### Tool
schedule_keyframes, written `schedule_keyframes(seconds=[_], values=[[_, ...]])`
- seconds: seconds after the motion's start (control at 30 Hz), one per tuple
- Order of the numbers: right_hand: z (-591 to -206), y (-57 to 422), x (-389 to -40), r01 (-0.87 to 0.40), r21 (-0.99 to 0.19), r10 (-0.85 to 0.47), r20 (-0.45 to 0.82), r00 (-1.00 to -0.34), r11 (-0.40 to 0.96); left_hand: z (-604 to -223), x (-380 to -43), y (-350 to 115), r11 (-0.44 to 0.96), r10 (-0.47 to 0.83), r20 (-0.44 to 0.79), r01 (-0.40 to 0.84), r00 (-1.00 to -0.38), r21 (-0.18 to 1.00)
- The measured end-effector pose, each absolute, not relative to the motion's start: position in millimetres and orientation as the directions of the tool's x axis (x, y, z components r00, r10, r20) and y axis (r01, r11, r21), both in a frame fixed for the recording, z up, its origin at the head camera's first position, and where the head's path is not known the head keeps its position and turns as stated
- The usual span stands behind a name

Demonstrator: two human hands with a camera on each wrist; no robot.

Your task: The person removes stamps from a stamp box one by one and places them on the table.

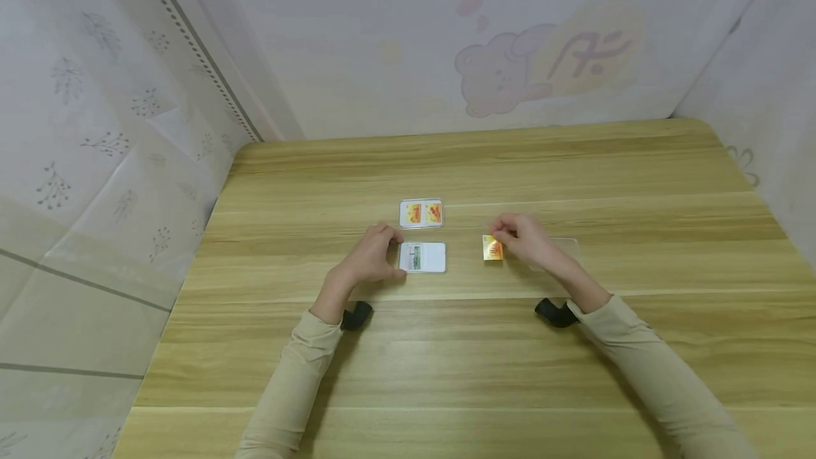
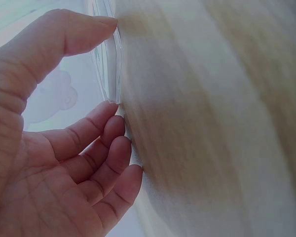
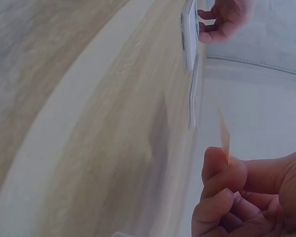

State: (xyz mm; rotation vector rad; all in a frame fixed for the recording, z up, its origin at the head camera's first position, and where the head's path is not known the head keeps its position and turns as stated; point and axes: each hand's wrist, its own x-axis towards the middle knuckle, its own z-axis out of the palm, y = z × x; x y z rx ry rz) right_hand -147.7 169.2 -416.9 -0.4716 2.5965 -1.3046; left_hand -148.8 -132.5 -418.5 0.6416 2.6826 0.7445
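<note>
My left hand [image 1: 371,255] holds a flat clear plastic case [image 1: 435,258] by two opposite edges, thumb on one and fingertips on the other. Inside the case, a small grey-and-green picture card [image 1: 414,258] lies on the left half of a white backing; the right half is plain white. Between thumb and forefinger, my right hand [image 1: 524,238] pinches a small, thin yellow-orange card [image 1: 492,248] above the table. In the right wrist view this card [image 3: 224,136] appears nearly edge-on. The left wrist view shows the case [image 2: 112,74] low against the tabletop.
Just beyond the held case lies a second clear case [image 1: 421,224] with two orange-yellow picture cards. A transparent flat piece [image 1: 569,245] lies partly under my right forearm. Black wrist devices [image 1: 357,316] sit at both wrists. The wooden table [image 1: 408,381] meets curtains at its far edge.
</note>
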Motion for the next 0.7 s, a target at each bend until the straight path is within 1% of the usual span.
schedule_keyframes(seconds=[0.2,0.43,0.53,0.7], values=[[-419,174,-147,-0.209,-0.797,-0.364,-0.015,-0.931,0.566,-418,-148,-132,0.767,0.488,-0.148,0.342,-0.86,0.542],[-418,177,-146,-0.151,-0.822,-0.342,-0.056,-0.938,0.549,-416,-148,-132,0.768,0.488,-0.155,0.337,-0.859,0.544],[-419,178,-146,-0.14,-0.814,-0.334,-0.069,-0.94,0.563,-416,-148,-132,0.771,0.486,-0.157,0.336,-0.86,0.541],[-420,181,-146,-0.169,-0.799,-0.339,-0.046,-0.94,0.578,-416,-148,-133,0.773,0.484,-0.159,0.336,-0.86,0.539]])
